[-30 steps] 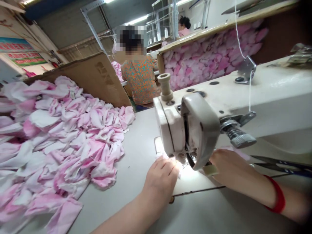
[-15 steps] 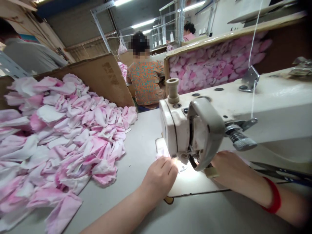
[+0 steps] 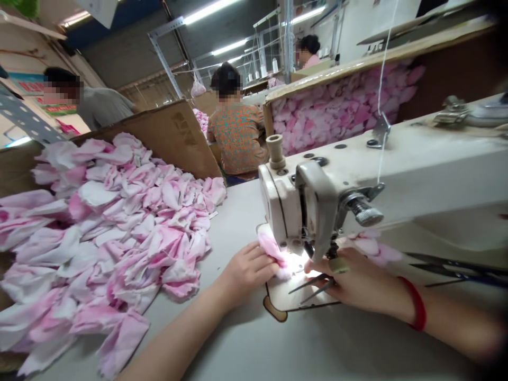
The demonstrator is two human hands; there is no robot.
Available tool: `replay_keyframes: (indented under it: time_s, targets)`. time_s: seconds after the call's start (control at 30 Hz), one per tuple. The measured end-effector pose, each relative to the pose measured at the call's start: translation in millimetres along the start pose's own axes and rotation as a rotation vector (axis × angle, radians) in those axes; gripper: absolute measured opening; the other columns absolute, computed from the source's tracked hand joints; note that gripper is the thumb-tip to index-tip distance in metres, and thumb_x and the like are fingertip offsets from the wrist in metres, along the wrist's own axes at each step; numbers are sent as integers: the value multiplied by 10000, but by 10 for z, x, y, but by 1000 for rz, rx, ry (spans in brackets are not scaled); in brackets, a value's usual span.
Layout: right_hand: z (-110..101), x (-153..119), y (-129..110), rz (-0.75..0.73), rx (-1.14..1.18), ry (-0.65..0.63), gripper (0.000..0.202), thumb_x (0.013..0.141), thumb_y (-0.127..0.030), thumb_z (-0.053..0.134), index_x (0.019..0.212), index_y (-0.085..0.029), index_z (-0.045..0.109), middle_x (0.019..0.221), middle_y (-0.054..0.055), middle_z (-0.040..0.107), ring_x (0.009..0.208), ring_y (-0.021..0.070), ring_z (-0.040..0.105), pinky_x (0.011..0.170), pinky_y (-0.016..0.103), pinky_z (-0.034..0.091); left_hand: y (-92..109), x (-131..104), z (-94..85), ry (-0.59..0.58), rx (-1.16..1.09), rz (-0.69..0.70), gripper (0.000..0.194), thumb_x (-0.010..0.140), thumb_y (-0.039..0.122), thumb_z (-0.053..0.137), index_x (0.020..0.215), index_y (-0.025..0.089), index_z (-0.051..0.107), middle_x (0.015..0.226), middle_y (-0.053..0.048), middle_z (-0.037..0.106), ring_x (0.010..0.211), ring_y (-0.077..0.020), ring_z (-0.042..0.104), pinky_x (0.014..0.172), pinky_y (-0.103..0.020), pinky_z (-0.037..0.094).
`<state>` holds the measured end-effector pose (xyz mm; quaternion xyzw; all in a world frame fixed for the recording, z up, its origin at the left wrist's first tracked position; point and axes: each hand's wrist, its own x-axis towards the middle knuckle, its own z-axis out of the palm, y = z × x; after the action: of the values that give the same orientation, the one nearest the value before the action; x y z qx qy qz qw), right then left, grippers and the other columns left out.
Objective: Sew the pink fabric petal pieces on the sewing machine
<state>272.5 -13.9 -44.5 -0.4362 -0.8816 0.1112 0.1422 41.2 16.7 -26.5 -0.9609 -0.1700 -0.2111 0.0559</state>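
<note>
A white sewing machine (image 3: 317,211) stands on the grey table, its lamp lighting the plate under the needle. My left hand (image 3: 248,272) is left of the needle, fingers closed on a small pink cloth piece (image 3: 272,251). Right of the needle, my right hand (image 3: 349,278), with a red band at the wrist, holds small metal snips (image 3: 313,288) whose two points reach left over the plate. Its thumb and forefinger come close to the needle area; the machine head hides part of this. More pink cloth (image 3: 375,247) lies behind my right hand.
A large heap of pink and white cloth pieces (image 3: 130,233) covers the left of the table, against cardboard (image 3: 159,132). Large dark scissors (image 3: 452,267) lie at the right. Behind the machine is a box (image 3: 377,63) of pink pieces. Several people are beyond.
My right hand has come left from behind the machine head, and snips now show in it. The pink cloth at my left hand shows more. The view has shifted.
</note>
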Motion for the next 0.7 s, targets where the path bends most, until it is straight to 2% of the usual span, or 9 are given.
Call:
replay_keyframes:
  time_s: [0.07, 0.17, 0.23, 0.3, 0.4, 0.5, 0.6, 0.7]
  targets:
    - [34, -13, -41, -31, -28, 20, 242, 796, -210, 444, 954, -218, 627, 725, 47, 665, 644, 197, 602, 557, 278, 360, 11, 15, 66, 40, -41, -56, 248, 896, 122, 344, 767, 141, 555, 773, -45, 623, 733, -133, 539, 741, -291, 463]
    - [77, -28, -145, -77, -40, 32, 381, 761, -161, 437, 1119, -240, 539, 759, 30, 667, 628, 201, 603, 535, 281, 354, 176, 4, 120, 33, -40, -136, 259, 890, 128, 348, 711, 134, 535, 721, -52, 583, 721, -144, 524, 703, -292, 457]
    - [89, -26, -228, -99, -27, -11, 444, 726, -143, 442, 1157, -235, 497, 760, 21, 662, 617, 201, 596, 510, 279, 342, 296, -19, 121, 7, -18, -150, 243, 890, 138, 358, 730, 123, 541, 712, -52, 564, 713, -148, 518, 682, -289, 455]
    - [75, -22, -306, -106, 0, -40, 404, 724, -139, 432, 1113, -216, 510, 752, 18, 656, 622, 196, 591, 510, 278, 337, 333, -28, 101, 35, 49, -112, 191, 882, 128, 381, 810, 99, 556, 708, -55, 556, 700, -151, 518, 640, -276, 452]
    - [20, -27, -386, -93, 20, -17, 341, 753, -101, 392, 1041, -219, 530, 744, 2, 651, 657, 175, 589, 548, 268, 340, 212, 14, 69, 125, 215, -21, 126, 848, 106, 442, 881, 82, 561, 681, -56, 555, 647, -160, 510, 552, -271, 422]
    - [1, -40, -408, -93, 2, -25, 314, 768, -92, 371, 996, -230, 538, 732, -9, 641, 653, 165, 583, 547, 267, 329, 56, 75, 69, 117, 348, -28, 167, 840, 98, 430, 739, 119, 562, 621, -40, 543, 560, -156, 478, 490, -280, 373]
    - [64, -33, -387, -111, 18, -41, 277, 761, -122, 388, 982, -211, 529, 730, 1, 630, 637, 176, 573, 530, 285, 315, 58, 77, 69, 96, 382, 15, 210, 834, 87, 420, 680, 130, 555, 623, -32, 548, 579, -157, 493, 517, -295, 383]
    - [135, -11, -361, -146, 68, -31, 259, 765, -138, 379, 975, -175, 526, 731, 15, 621, 623, 186, 565, 516, 304, 303, 185, 35, 55, 83, 320, 174, 154, 826, 88, 441, 766, 111, 581, 813, -53, 602, 802, -178, 545, 719, -326, 439]
